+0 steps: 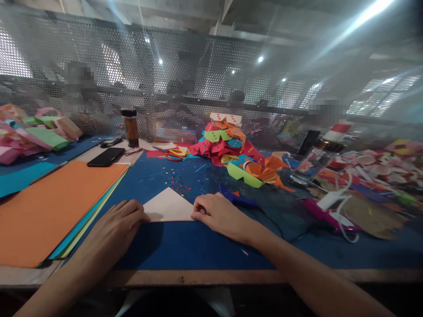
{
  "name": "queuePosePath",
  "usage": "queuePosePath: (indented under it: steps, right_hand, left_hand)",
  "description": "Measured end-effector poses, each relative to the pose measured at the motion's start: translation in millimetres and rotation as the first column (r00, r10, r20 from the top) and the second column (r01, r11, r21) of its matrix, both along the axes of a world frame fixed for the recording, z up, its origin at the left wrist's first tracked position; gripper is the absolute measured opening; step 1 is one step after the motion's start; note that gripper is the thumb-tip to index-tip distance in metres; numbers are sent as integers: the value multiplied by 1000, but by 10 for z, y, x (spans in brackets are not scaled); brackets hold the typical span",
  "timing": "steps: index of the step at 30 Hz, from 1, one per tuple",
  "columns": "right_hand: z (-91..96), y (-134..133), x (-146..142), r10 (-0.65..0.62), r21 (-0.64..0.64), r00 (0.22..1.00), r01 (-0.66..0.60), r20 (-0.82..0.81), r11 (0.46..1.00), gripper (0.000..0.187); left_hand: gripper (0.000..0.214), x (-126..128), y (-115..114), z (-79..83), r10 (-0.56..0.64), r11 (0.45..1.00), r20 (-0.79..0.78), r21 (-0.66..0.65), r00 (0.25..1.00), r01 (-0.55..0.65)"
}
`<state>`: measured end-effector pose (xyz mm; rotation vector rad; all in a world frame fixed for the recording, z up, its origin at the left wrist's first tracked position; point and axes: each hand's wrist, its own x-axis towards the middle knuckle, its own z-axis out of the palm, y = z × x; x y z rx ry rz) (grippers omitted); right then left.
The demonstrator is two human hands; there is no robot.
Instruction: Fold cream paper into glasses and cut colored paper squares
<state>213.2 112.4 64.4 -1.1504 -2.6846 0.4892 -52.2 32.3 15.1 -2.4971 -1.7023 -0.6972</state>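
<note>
A pale sheet of paper (169, 203), folded into a triangle, lies flat on the blue table top with its point facing away from me. My left hand (122, 222) has its fingers closed on the left corner. At the right corner my right hand (220, 215) pinches the paper between thumb and curled fingers. The fold runs straight between the two hands along the near side. Just beyond my right hand lies a blue glue gun (238, 197) with a black cord.
Left lies a stack of coloured paper (62, 207) with a black phone (106, 156) on it. Behind are a brown jar (131, 127), scissors (175, 153) and a pile of paper cutouts (224, 143). Right stand a glass bottle (309, 165) and a magenta tool (330, 215).
</note>
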Motion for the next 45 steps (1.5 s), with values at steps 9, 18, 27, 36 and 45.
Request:
queuePosePath:
  steps: [9, 18, 27, 36, 45]
  right_hand:
    - [0, 5, 12, 6, 20, 1000, -6, 5, 1000, 14]
    - [18, 9, 20, 12, 21, 999, -13, 33, 1000, 16]
    - [4, 13, 41, 33, 63, 998, -36, 49, 997, 15]
    - [30, 14, 80, 60, 80, 995, -66, 74, 995, 17]
    - [48, 11, 77, 54, 69, 994, -61, 92, 996, 17]
  left_hand:
    - [35, 162, -232, -37, 69, 997, -296, -10, 953, -75]
    - [39, 269, -336, -64, 143, 989, -269, 14, 952, -144]
    - [42, 387, -328, -42, 140, 985, -217, 126, 966, -114]
    - [44, 412, -315, -56, 132, 989, -230, 96, 964, -112]
    - [40, 450, -302, 8, 137, 991, -269, 39, 953, -131]
